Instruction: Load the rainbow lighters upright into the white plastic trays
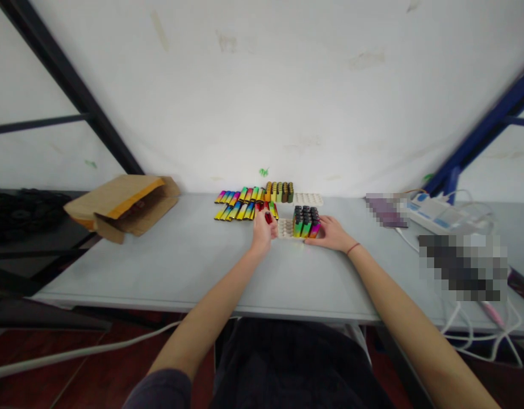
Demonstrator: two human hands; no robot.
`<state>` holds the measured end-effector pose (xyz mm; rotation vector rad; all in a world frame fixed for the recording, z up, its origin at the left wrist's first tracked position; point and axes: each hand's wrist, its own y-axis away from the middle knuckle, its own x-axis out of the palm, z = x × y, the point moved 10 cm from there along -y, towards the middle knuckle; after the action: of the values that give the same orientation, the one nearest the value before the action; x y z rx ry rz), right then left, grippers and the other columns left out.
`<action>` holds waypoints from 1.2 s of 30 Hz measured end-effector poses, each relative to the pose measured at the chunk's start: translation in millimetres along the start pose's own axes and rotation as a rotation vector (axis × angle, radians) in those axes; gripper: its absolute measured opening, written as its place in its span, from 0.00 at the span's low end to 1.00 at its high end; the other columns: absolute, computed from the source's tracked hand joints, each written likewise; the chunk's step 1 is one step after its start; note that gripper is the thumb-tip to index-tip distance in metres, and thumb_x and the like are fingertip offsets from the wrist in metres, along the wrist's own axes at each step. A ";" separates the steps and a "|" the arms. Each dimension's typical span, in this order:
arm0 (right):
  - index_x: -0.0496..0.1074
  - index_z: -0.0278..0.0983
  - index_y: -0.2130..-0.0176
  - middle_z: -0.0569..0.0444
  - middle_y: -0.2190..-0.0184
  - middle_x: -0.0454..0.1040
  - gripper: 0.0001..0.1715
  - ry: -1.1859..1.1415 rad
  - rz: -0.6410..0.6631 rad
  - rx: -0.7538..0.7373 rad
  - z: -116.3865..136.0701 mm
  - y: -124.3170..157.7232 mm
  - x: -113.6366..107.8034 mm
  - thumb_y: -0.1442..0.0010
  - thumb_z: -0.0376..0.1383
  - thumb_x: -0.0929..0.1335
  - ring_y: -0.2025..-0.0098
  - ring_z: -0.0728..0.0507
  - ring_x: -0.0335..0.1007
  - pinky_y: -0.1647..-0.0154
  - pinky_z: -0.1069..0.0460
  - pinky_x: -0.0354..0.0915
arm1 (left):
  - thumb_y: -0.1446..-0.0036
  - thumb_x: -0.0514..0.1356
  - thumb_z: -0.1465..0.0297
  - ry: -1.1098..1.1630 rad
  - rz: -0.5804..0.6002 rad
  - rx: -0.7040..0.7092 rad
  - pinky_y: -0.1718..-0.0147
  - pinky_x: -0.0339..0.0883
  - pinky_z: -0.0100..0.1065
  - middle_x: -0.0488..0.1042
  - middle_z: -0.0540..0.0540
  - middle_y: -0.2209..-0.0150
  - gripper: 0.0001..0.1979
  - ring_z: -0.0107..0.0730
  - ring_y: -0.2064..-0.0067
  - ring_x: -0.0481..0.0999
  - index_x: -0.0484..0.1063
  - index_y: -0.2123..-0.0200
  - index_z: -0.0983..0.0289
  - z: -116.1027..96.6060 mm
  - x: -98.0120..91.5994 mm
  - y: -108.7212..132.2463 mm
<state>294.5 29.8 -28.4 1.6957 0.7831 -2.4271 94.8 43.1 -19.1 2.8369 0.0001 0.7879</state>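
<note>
My left hand (pixel 264 232) is closed around a lighter, whose dark red end (pixel 268 217) shows above the fingers. Just to its right lies a white tray (pixel 285 228) with round sockets. Upright lighters (pixel 305 221) with black tops and rainbow bodies fill the tray's right part; the sockets on its left show bare. My right hand (pixel 332 234) rests against the right side of the tray, thumb and fingers spread around the corner. Loose rainbow lighters (pixel 240 211) lie in two rows beyond and left of my left hand, with red ones (pixel 259 207) close behind it.
Against the wall stands a block of upright lighters (pixel 279 192), beside another white socketed tray (pixel 308 199). An open cardboard box (pixel 125 204) lies at the left. A power strip (pixel 427 211), a blurred dark object (pixel 460 267) and white cables (pixel 466 335) occupy the right.
</note>
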 end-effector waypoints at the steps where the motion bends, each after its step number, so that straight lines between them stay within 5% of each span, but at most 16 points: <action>1: 0.73 0.36 0.45 0.39 0.44 0.74 0.44 0.000 0.000 -0.001 0.3 0.0 0.0 0.49 0.63 0.72 0.42 0.28 0.68 0.40 0.35 0.63 | 0.39 0.50 0.63 0.001 0.005 0.000 0.88 0.38 0.24 0.48 0.41 0.89 0.17 0.20 0.89 0.46 0.52 0.79 0.59 0.0 0.2 -0.5; 8: 0.73 0.37 0.46 0.40 0.44 0.74 0.43 -0.006 0.009 0.000 2.4 -0.1 -1.7 0.49 0.63 0.71 0.42 0.29 0.68 0.41 0.36 0.64 | 0.36 0.50 0.50 0.030 0.076 0.020 0.87 0.46 0.24 0.54 0.42 0.85 0.22 0.20 0.87 0.51 0.55 0.75 0.60 -1.8 1.8 -10.4; 12: 0.73 0.36 0.47 0.39 0.45 0.74 0.43 -0.009 0.023 0.006 3.1 -0.3 -2.1 0.48 0.63 0.71 0.42 0.29 0.68 0.42 0.36 0.64 | 0.41 0.62 0.60 -0.059 0.102 0.220 0.78 0.60 0.23 0.67 0.44 0.76 0.12 0.22 0.79 0.66 0.63 0.68 0.59 -18.4 1.8 -16.6; 15: 0.74 0.35 0.47 0.38 0.45 0.74 0.43 -0.008 0.027 0.003 4.2 -0.3 -2.6 0.48 0.64 0.71 0.42 0.29 0.68 0.41 0.37 0.64 | 0.43 0.65 0.68 -0.207 0.101 0.434 0.64 0.67 0.25 0.73 0.49 0.66 0.05 0.27 0.63 0.74 0.71 0.66 0.60 -37.2 6.4 -18.0; 18: 0.73 0.35 0.46 0.39 0.45 0.74 0.44 -0.013 0.027 0.001 5.7 -0.3 -3.4 0.48 0.64 0.70 0.42 0.29 0.67 0.41 0.36 0.63 | 0.43 0.64 0.71 -0.390 0.134 0.555 0.55 0.65 0.27 0.76 0.54 0.58 0.02 0.33 0.52 0.73 0.77 0.65 0.60 -46.4 19.2 -22.4; 24: 0.72 0.36 0.45 0.40 0.45 0.74 0.44 -0.011 0.034 0.012 5.6 0.0 -3.2 0.48 0.63 0.71 0.42 0.29 0.68 0.40 0.37 0.63 | 0.43 0.62 0.69 -0.612 0.317 0.544 0.52 0.66 0.32 0.77 0.56 0.56 0.05 0.40 0.49 0.72 0.78 0.64 0.59 -32.8 45.0 -34.8; 30: 0.73 0.35 0.46 0.39 0.45 0.74 0.44 0.001 0.040 0.017 3.3 0.4 -1.3 0.48 0.63 0.71 0.43 0.29 0.68 0.40 0.36 0.63 | 0.41 0.61 0.69 -0.802 0.342 0.615 0.44 0.61 0.38 0.80 0.56 0.57 0.06 0.42 0.51 0.74 0.80 0.63 0.58 -29.4 47.8 -32.6; 36: 0.72 0.32 0.45 0.37 0.44 0.73 0.46 0.004 0.039 0.032 0.0 1.1 0.3 0.49 0.63 0.72 0.42 0.28 0.67 0.39 0.36 0.62 | 0.36 0.57 0.65 -1.195 0.337 0.732 0.46 0.62 0.41 0.79 0.56 0.51 0.15 0.42 0.48 0.75 0.75 0.48 0.59 -22.8 50.1 -27.7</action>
<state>294.8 28.9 -29.1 1.7109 0.7081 -2.4238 127.6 77.2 20.4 3.4998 -0.4385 -1.2047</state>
